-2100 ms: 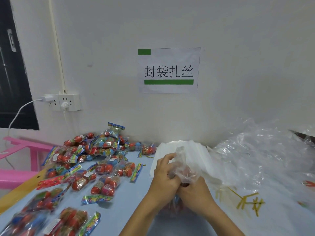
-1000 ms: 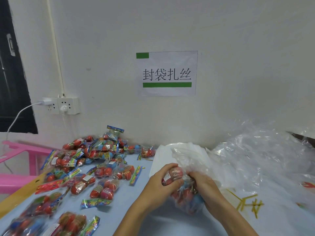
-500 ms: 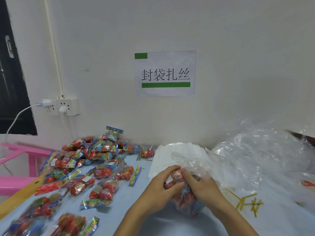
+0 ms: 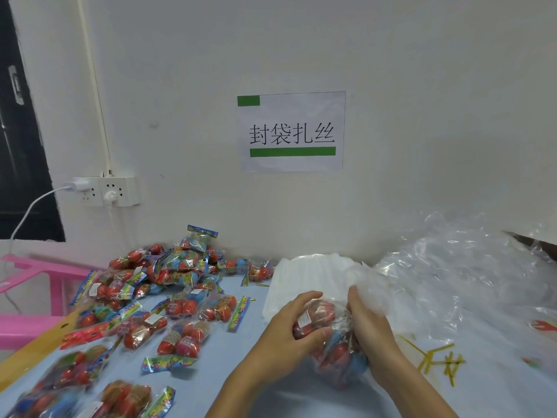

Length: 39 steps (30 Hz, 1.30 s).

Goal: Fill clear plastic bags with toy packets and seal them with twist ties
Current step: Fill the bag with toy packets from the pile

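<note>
Both hands, left (image 4: 294,324) and right (image 4: 369,324), curl around the filled bag (image 4: 334,342) on the table (image 4: 211,384); its film looks slippery, light, probably best gathered at the loose neck.

clear bag (image 4: 337,354) stuffed with red-blue toys, loose packets (image 4: 168,300) heaped left, yellow ties (image 4: 437,359) right

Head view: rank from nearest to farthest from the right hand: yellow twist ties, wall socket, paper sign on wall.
From the right hand:
1. Yellow twist ties, on the table just to its right.
2. Paper sign, on the wall above, slightly left.
3. Wall socket, far left on the wall.
</note>
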Each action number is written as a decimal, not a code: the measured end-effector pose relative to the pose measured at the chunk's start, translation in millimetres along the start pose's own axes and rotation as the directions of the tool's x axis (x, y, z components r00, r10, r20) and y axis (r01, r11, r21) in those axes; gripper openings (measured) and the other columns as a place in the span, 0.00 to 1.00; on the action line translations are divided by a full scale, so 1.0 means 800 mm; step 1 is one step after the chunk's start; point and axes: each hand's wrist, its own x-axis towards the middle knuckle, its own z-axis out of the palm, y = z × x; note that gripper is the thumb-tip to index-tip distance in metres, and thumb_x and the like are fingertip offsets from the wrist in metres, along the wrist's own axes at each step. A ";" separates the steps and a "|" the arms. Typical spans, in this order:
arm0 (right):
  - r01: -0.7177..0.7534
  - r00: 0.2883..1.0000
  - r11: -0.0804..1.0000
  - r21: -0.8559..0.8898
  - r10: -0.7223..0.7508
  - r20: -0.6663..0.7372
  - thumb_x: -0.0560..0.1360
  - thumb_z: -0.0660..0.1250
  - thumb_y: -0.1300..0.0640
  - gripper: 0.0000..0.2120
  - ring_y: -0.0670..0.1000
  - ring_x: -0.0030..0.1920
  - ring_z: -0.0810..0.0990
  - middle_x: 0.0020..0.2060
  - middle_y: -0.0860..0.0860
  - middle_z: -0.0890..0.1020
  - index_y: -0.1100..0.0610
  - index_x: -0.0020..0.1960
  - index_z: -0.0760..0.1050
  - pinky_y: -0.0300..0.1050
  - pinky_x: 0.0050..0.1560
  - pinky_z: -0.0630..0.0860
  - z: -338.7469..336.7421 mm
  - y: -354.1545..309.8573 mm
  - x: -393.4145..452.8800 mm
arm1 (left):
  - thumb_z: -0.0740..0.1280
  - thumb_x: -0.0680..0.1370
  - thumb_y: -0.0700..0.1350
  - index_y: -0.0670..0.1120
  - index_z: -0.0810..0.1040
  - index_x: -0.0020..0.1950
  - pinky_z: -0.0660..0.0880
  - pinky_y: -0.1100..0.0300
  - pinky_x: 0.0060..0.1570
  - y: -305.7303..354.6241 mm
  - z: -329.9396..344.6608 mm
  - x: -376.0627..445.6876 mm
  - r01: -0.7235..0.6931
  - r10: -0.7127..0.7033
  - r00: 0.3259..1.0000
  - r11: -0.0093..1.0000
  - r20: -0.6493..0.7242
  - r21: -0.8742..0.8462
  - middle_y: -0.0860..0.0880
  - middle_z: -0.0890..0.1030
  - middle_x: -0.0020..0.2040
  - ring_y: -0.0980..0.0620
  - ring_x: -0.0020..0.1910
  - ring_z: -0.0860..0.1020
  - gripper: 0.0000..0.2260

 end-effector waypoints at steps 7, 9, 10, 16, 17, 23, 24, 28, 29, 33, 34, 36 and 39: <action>-0.023 0.998 0.994 0.103 0.029 -0.058 0.81 0.59 0.42 0.23 0.61 0.41 0.85 0.35 0.58 0.85 0.60 0.42 0.80 0.58 0.48 0.81 -0.002 -0.001 0.001 | 0.77 0.68 0.58 0.64 0.65 0.72 0.79 0.59 0.57 0.001 0.001 0.004 0.128 -0.144 0.988 0.968 -0.059 -0.214 0.54 0.77 0.63 0.58 0.55 0.81 0.35; -0.050 0.996 0.981 0.188 0.064 -0.068 0.81 0.60 0.43 0.22 0.62 0.43 0.84 0.39 0.60 0.84 0.60 0.43 0.78 0.58 0.48 0.81 -0.003 -0.002 0.002 | 0.78 0.62 0.62 0.63 0.65 0.71 0.80 0.56 0.54 0.001 0.001 0.005 0.175 -0.207 0.976 0.932 -0.069 -0.317 0.52 0.76 0.66 0.54 0.58 0.81 0.40; -0.060 0.995 0.972 0.228 0.077 -0.065 0.81 0.60 0.43 0.21 0.62 0.41 0.84 0.39 0.60 0.84 0.59 0.42 0.77 0.57 0.45 0.81 -0.002 -0.003 0.002 | 0.79 0.60 0.62 0.63 0.67 0.70 0.81 0.56 0.50 0.001 0.002 0.005 0.193 -0.231 0.971 0.908 -0.061 -0.372 0.52 0.76 0.66 0.53 0.58 0.81 0.41; -0.094 0.994 0.937 0.338 0.108 -0.024 0.82 0.59 0.42 0.24 0.60 0.37 0.85 0.36 0.59 0.86 0.62 0.45 0.78 0.55 0.42 0.82 0.017 -0.001 -0.005 | 0.83 0.62 0.54 0.60 0.72 0.66 0.81 0.54 0.48 -0.008 0.026 0.007 0.185 -0.238 0.971 0.729 0.009 -0.659 0.46 0.83 0.59 0.43 0.56 0.83 0.36; -0.090 0.995 0.936 0.341 0.102 -0.016 0.82 0.60 0.42 0.24 0.60 0.37 0.85 0.36 0.59 0.86 0.62 0.46 0.79 0.53 0.42 0.82 0.021 0.000 -0.006 | 0.83 0.61 0.57 0.57 0.71 0.67 0.81 0.54 0.49 -0.008 0.027 0.009 0.178 -0.260 0.965 0.728 -0.027 -0.662 0.46 0.84 0.59 0.44 0.56 0.83 0.38; 0.122 0.992 0.982 0.147 -0.125 0.012 0.80 0.60 0.39 0.21 0.41 0.30 0.83 0.27 0.45 0.84 0.54 0.42 0.79 0.33 0.28 0.75 0.024 0.004 -0.015 | 0.76 0.68 0.62 0.46 0.77 0.66 0.77 0.41 0.61 -0.004 0.008 0.010 0.288 -0.384 0.923 0.719 -0.016 -0.632 0.41 0.83 0.58 0.40 0.57 0.82 0.32; 0.184 0.982 0.977 0.106 -0.188 0.024 0.80 0.61 0.40 0.19 0.39 0.28 0.82 0.25 0.42 0.82 0.53 0.41 0.79 0.30 0.24 0.72 0.020 0.003 -0.017 | 0.75 0.69 0.62 0.44 0.79 0.64 0.77 0.42 0.61 -0.001 0.006 0.008 0.335 -0.413 0.910 0.699 0.025 -0.632 0.40 0.83 0.58 0.39 0.57 0.82 0.30; 0.308 0.935 0.951 0.029 -0.308 0.174 0.79 0.61 0.40 0.19 0.40 0.33 0.84 0.31 0.43 0.85 0.54 0.44 0.81 0.29 0.28 0.74 0.010 -0.005 -0.025 | 0.72 0.68 0.63 0.46 0.86 0.54 0.81 0.51 0.50 0.004 -0.004 0.005 0.490 -0.490 0.851 0.611 0.189 -0.622 0.40 0.84 0.55 0.41 0.54 0.84 0.25; 0.311 0.927 0.950 0.027 -0.310 0.213 0.77 0.61 0.38 0.20 0.42 0.35 0.85 0.34 0.45 0.86 0.53 0.47 0.82 0.30 0.29 0.75 0.007 -0.006 -0.027 | 0.73 0.67 0.64 0.46 0.86 0.54 0.81 0.52 0.49 0.004 -0.007 0.004 0.521 -0.502 0.835 0.594 0.224 -0.612 0.40 0.85 0.55 0.42 0.54 0.84 0.26; 0.304 0.915 0.953 -0.002 -0.291 0.279 0.71 0.63 0.32 0.26 0.47 0.42 0.87 0.41 0.49 0.88 0.53 0.52 0.82 0.35 0.36 0.80 0.003 -0.004 -0.028 | 0.72 0.64 0.67 0.45 0.86 0.56 0.79 0.51 0.54 0.007 -0.016 -0.001 0.590 -0.517 0.797 0.561 0.311 -0.581 0.40 0.84 0.57 0.43 0.56 0.83 0.31; 0.290 0.923 0.957 -0.007 -0.278 0.267 0.71 0.62 0.33 0.27 0.47 0.42 0.87 0.40 0.50 0.88 0.54 0.51 0.83 0.36 0.36 0.81 0.004 -0.003 -0.027 | 0.71 0.65 0.67 0.45 0.86 0.56 0.79 0.51 0.56 0.008 -0.017 -0.002 0.595 -0.515 0.795 0.562 0.319 -0.575 0.40 0.84 0.58 0.43 0.57 0.83 0.31; 0.251 0.948 0.968 0.011 -0.249 0.198 0.76 0.60 0.36 0.26 0.48 0.38 0.87 0.37 0.52 0.87 0.58 0.47 0.83 0.35 0.33 0.80 0.010 -0.003 -0.023 | 0.68 0.68 0.68 0.45 0.84 0.59 0.78 0.50 0.58 0.010 -0.015 -0.003 0.591 -0.510 0.799 0.562 0.320 -0.579 0.40 0.82 0.60 0.42 0.59 0.82 0.32; 0.146 0.988 0.984 0.103 -0.150 0.036 0.81 0.58 0.41 0.25 0.54 0.40 0.87 0.37 0.55 0.87 0.59 0.44 0.82 0.48 0.45 0.83 0.013 -0.002 -0.012 | 0.60 0.74 0.70 0.48 0.81 0.64 0.78 0.48 0.57 0.012 -0.013 0.001 0.547 -0.483 0.828 0.588 0.284 -0.596 0.41 0.81 0.63 0.41 0.64 0.79 0.32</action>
